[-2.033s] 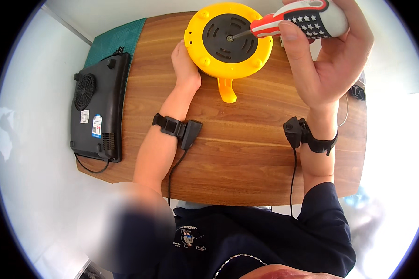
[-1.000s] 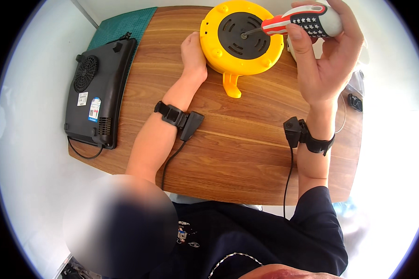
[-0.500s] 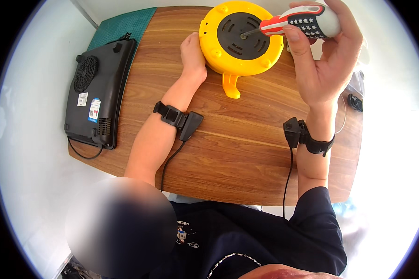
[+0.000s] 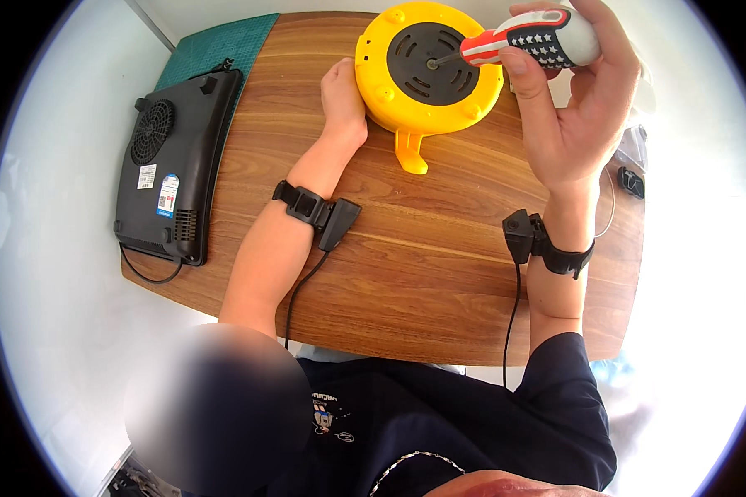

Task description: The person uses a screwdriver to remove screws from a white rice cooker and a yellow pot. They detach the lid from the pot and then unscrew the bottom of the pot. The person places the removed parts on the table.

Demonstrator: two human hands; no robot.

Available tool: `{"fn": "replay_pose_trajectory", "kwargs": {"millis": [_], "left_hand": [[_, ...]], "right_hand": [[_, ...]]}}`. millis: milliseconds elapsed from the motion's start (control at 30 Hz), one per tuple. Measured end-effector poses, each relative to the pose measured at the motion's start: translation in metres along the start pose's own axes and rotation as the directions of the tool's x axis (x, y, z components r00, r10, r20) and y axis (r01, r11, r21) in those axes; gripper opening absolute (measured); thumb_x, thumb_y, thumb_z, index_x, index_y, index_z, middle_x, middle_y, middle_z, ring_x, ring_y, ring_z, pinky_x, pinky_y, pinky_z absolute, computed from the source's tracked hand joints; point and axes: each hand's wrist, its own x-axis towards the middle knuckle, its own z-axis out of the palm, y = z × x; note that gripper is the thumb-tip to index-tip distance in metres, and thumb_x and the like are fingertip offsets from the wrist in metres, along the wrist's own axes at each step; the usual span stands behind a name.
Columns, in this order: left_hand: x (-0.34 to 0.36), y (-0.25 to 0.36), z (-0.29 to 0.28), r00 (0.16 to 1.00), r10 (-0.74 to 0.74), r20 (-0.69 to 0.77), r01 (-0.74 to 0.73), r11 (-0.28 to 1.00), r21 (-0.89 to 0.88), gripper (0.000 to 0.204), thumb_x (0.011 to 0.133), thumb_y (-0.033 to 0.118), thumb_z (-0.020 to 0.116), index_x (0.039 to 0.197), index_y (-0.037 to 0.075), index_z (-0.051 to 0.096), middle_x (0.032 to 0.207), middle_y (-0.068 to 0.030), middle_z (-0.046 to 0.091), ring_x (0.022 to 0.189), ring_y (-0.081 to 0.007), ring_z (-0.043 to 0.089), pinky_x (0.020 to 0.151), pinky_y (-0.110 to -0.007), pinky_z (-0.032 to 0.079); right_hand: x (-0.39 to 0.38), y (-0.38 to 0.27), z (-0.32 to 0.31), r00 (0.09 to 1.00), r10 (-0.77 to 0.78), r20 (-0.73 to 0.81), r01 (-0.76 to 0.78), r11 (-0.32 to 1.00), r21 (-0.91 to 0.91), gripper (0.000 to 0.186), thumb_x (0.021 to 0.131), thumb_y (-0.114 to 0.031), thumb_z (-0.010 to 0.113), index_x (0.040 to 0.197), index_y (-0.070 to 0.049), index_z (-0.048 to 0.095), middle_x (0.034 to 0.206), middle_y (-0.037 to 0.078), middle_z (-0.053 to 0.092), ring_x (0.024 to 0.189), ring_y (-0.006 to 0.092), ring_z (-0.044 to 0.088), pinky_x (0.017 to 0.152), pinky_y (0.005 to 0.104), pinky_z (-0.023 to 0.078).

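A round yellow plastic appliance (image 4: 375, 91) sits bottom up at the far middle, showing a black slotted centre plate (image 4: 423, 87) and an L-shaped handle pointing toward me. My left hand (image 4: 342, 103) is closed against its left side, fingertips partly hidden. My right hand (image 4: 576, 124) grips a screwdriver (image 4: 547, 41) with a fat red, white and dark star-patterned handle, thumb underneath it. The thin shaft reaches down-left to the fastener in the middle of the plate.
A black flat appliance (image 4: 174, 149) with vent and cable lies upside down on a green mat (image 4: 211, 37) at the wooden desk's (image 4: 406, 282) left. A small black object (image 4: 632, 182) and a pale cable lie at the right. Black devices (image 4: 336, 224) are strapped to both forearms.
Since two seconds ago the yellow appliance and my left hand have shifted right. In the last half second my right hand and screwdriver have moved very slightly left.
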Motion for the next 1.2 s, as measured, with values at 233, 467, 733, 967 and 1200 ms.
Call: {"fn": "replay_pose_trajectory", "kwargs": {"millis": [233, 467, 733, 967, 1200], "left_hand": [[0.004, -0.002, -0.001, 0.999, -0.004, -0.047, 0.004, 1.0, 0.016, 0.026, 0.102, 0.017, 0.044, 0.077, 0.011, 0.047, 0.076, 0.0034, 0.047, 0.072, -0.0095, 0.043, 0.067, -0.029, 0.039], [0.005, -0.003, -0.001, 0.999, -0.023, -0.047, 0.025, 0.999, 0.036, 0.022, 0.103, 0.017, 0.046, 0.085, 0.008, 0.054, 0.082, 0.0004, 0.052, 0.079, -0.0115, 0.049, 0.072, -0.031, 0.042], [0.004, -0.002, 0.004, 0.996, -0.021, -0.083, 0.025, 0.998, 0.053, 0.027, 0.102, 0.017, 0.043, 0.076, 0.009, 0.045, 0.075, 0.0008, 0.042, 0.071, -0.0111, 0.039, 0.066, -0.032, 0.038], [0.004, -0.001, 0.004, 0.999, -0.011, -0.04, 0.013, 0.999, 0.037, 0.026, 0.1, 0.016, 0.042, 0.074, 0.011, 0.041, 0.074, 0.0025, 0.041, 0.069, -0.01, 0.039, 0.064, -0.031, 0.037], [0.005, -0.002, 0.005, 0.998, -0.019, -0.055, 0.02, 0.999, 0.028, 0.027, 0.101, 0.014, 0.042, 0.074, 0.012, 0.043, 0.074, 0.0044, 0.044, 0.069, -0.0088, 0.04, 0.064, -0.03, 0.037]], "right_hand": [[0.003, -0.006, -0.002, 0.999, 0.031, -0.01, -0.032, 0.995, -0.094, 0.059, 0.094, -0.015, 0.078, 0.142, 0.001, 0.047, 0.106, 0.013, 0.065, 0.089, 0.0158, 0.065, 0.076, 0.0274, 0.054], [0.01, -0.022, 0.0, 0.989, 0.15, 0.02, -0.144, 0.972, -0.186, 0.057, 0.094, -0.012, 0.079, 0.142, -0.004, 0.05, 0.11, 0.01, 0.075, 0.091, 0.0103, 0.07, 0.071, 0.0223, 0.054], [0.027, -0.03, 0.012, 0.992, 0.12, -0.051, -0.13, 0.882, -0.453, 0.056, 0.081, -0.018, 0.09, 0.13, -0.009, 0.064, 0.093, 0.001, 0.072, 0.074, 0.0105, 0.063, 0.064, 0.0233, 0.051], [0.037, -0.035, 0.019, 0.981, 0.161, -0.106, -0.193, 0.84, -0.508, 0.05, 0.078, -0.019, 0.092, 0.121, -0.011, 0.068, 0.082, 0.001, 0.066, 0.066, 0.0097, 0.061, 0.057, 0.0251, 0.048], [0.047, -0.026, 0.015, 0.995, 0.084, -0.045, -0.095, 0.877, -0.471, 0.052, 0.087, -0.014, 0.084, 0.133, -0.004, 0.062, 0.102, 0.01, 0.063, 0.079, 0.0163, 0.06, 0.067, 0.0292, 0.051]]}}
